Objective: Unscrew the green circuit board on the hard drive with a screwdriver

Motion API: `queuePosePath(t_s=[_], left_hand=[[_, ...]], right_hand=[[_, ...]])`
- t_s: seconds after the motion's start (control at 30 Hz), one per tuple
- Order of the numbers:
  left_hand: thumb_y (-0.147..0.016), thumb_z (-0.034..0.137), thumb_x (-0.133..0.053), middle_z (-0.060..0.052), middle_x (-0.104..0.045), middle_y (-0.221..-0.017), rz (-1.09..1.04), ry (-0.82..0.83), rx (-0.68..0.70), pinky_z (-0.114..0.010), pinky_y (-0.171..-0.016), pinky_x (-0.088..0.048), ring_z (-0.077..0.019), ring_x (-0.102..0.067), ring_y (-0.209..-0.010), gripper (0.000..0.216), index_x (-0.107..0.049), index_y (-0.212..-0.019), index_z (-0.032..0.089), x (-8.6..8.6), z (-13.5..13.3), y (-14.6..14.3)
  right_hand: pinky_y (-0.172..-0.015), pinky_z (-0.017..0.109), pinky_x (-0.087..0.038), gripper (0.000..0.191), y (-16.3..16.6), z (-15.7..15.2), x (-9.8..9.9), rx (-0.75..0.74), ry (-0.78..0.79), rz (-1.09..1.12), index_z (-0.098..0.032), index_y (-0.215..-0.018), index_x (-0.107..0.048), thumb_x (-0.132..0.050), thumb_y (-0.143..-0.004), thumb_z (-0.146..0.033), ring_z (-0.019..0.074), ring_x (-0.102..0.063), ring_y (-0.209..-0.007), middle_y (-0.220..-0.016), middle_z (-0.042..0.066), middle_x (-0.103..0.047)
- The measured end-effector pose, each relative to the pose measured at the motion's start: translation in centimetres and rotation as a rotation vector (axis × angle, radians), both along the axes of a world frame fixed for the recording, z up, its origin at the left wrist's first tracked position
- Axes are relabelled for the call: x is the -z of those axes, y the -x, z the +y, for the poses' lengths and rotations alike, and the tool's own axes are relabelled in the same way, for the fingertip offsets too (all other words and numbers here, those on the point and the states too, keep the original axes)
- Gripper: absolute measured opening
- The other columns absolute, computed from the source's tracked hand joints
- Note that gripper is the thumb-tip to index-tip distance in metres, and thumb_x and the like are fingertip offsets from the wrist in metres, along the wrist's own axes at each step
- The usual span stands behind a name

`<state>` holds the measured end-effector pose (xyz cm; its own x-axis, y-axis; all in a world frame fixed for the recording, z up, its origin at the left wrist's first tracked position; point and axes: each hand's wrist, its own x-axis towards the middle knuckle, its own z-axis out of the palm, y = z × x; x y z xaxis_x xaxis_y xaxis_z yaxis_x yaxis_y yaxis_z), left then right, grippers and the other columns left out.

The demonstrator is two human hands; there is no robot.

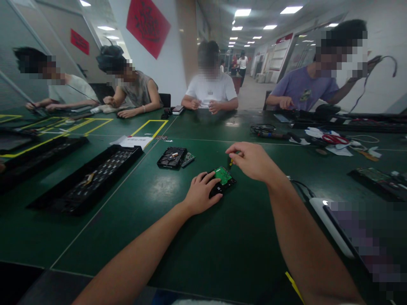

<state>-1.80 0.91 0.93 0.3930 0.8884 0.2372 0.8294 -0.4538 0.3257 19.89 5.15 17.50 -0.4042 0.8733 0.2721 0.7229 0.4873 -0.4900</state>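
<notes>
A small black drive with a green circuit board [223, 179] on top lies on the dark green table [159, 237] in front of me. My left hand [201, 193] rests on its near left side, fingers curled over the edge and pressing it down. My right hand [251, 160] hovers just above and right of the board, fingers pinched shut on a small screwdriver [229, 164] with a yellow and black handle. The tip points down at the board.
A second black drive [172, 157] and a loose board [188, 159] lie further back. Long black trays [89, 180] stretch along the left. Cables, tools and red scissors [333, 138] sit at the right. A white-edged device [333, 224] lies near my right forearm. Several people sit across the table.
</notes>
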Motion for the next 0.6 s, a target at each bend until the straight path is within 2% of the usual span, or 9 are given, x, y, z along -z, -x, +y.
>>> queuePosePath(t_s=[0.17, 0.3, 0.47, 0.6], left_hand=[[-0.097, 0.052, -0.071, -0.008, -0.048, -0.168, -0.005, -0.005, 0.004, -0.064, -0.122, -0.036, -0.0417, -0.037, -0.154, 0.060, -0.060, -0.152, 0.031, -0.02, -0.02, 0.02], [-0.098, 0.053, -0.070, -0.009, -0.048, -0.167, 0.009, -0.002, 0.003, -0.064, -0.121, -0.037, -0.0422, -0.038, -0.153, 0.060, -0.060, -0.152, 0.029, -0.20, -0.09, -0.04], [-0.097, 0.052, -0.071, -0.009, -0.050, -0.166, 0.007, -0.011, -0.004, -0.064, -0.121, -0.037, -0.0415, -0.038, -0.153, 0.059, -0.061, -0.151, 0.030, -0.12, -0.05, -0.08], [-0.097, 0.052, -0.070, -0.009, -0.050, -0.166, 0.006, -0.007, -0.001, -0.064, -0.121, -0.037, -0.0416, -0.038, -0.153, 0.060, -0.060, -0.152, 0.030, -0.16, -0.09, -0.08]], right_hand=[[-0.079, 0.034, -0.051, 0.016, -0.03, 0.09, -0.04, 0.005, -0.048, -0.021, -0.022, -0.097, -0.081, -0.067, -0.098, -0.030, 0.0212, -0.072, -0.083, -0.096, 0.006, -0.082], [-0.076, 0.033, -0.052, 0.018, -0.12, 0.12, 0.10, 0.067, -0.008, 0.029, -0.020, -0.091, -0.077, -0.076, -0.092, -0.038, 0.0213, -0.073, -0.080, -0.095, 0.007, -0.082], [-0.073, 0.032, -0.053, 0.013, -0.12, 0.01, 0.07, 0.018, 0.064, 0.037, -0.019, -0.102, -0.076, -0.066, -0.097, -0.025, 0.0190, -0.074, -0.070, -0.088, 0.005, -0.081], [-0.075, 0.032, -0.053, 0.020, 0.06, 0.03, 0.04, -0.014, 0.042, 0.028, -0.021, -0.107, -0.078, -0.061, -0.099, -0.021, 0.0196, -0.074, -0.077, -0.092, 0.006, -0.082]])
